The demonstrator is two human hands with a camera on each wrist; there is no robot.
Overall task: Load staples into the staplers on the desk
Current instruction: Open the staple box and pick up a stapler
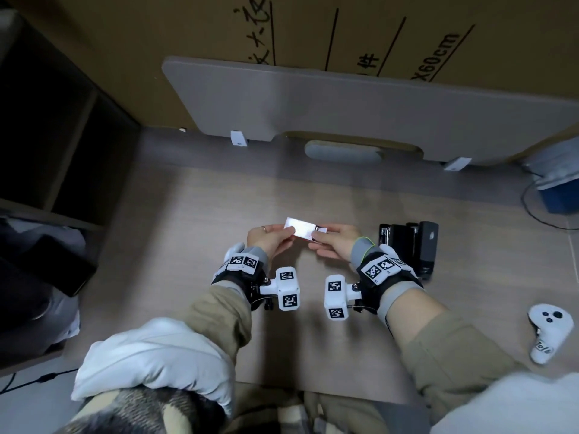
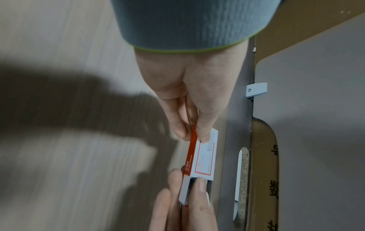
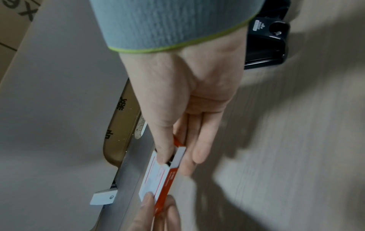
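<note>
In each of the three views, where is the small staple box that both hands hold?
Head: staple box at centre, between the left hand and right hand.
Left wrist: lower centre, red side facing left.
Right wrist: lower centre, red side facing right.
Shared landmark: white clip on the grey board's edge.

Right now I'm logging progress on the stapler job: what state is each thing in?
Staple box: held above the desk, inner tray slid partly out.
Left hand: pinching the box's sleeve.
Right hand: pinching the tray end.
Staplers: on the desk, untouched.
Controller: lying on the desk.
</note>
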